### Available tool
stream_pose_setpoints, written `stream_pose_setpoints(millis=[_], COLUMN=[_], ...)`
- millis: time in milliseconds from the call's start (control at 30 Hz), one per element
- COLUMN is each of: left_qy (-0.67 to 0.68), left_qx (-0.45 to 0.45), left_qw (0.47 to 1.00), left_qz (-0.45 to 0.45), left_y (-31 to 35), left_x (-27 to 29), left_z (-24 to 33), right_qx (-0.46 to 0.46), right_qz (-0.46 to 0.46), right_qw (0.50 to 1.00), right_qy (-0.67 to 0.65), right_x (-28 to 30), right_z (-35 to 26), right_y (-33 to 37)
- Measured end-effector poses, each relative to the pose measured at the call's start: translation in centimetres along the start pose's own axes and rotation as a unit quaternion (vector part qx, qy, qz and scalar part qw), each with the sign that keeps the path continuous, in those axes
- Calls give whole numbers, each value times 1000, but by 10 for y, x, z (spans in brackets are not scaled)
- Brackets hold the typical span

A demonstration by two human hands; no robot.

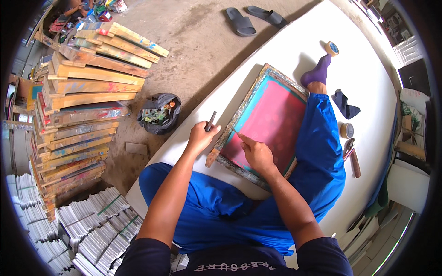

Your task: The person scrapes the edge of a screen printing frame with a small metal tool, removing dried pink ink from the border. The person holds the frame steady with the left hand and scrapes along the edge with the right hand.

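A wood-framed printing screen point(224, 136) lies tilted between my legs, its mesh pink with a turquoise border. My left hand point(201, 137) is closed round a short dark stick-shaped tool point(211, 120), just off the screen's left edge. Over the screen's left part is my right hand point(258, 154), index finger reaching toward the turquoise border and the other fingers curled. A thin, small thing shows at that fingertip, too small to name.
The screen rests on a white board point(301, 41). Tape rolls point(346, 130), a dark cloth point(344, 105) and a brown-handled tool point(355, 164) lie right of my leg. Stacked wooden frames point(99, 87), a black rubbish bag point(159, 113) and paper bundles point(99, 225) stand left. Slippers point(240, 22) lie beyond.
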State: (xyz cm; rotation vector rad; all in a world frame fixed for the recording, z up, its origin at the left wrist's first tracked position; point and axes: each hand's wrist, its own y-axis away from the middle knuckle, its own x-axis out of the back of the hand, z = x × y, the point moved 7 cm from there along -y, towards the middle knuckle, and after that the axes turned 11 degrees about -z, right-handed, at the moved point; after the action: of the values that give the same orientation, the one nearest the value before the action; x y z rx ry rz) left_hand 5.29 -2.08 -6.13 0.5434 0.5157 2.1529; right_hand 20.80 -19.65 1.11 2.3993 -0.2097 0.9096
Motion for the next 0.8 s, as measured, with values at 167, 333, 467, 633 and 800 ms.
stream_pose_setpoints(millis=[167, 333, 467, 633, 800], left_qy=[-125, -110, -41, -36, -32], left_qx=[-69, -68, 3, 42, 29], left_qw=[990, 991, 995, 989, 989], left_qz=[20, -28, -92, -135, -139], left_y=[-30, -47, -56, -56, -59], left_x=[-16, -23, -24, -25, -24], left_z=[47, 39, 27, 39, 34], right_qx=[1, 8, 3, -8, 0], right_qz=[1, 3, -2, 3, 18], right_qw=[1000, 999, 999, 999, 1000], right_qy=[-10, -38, -52, -37, 3], right_x=[-3, -1, 1, 10, 13], right_z=[3, 5, 4, 6, 5], right_y=[-2, -6, -8, -7, -8])
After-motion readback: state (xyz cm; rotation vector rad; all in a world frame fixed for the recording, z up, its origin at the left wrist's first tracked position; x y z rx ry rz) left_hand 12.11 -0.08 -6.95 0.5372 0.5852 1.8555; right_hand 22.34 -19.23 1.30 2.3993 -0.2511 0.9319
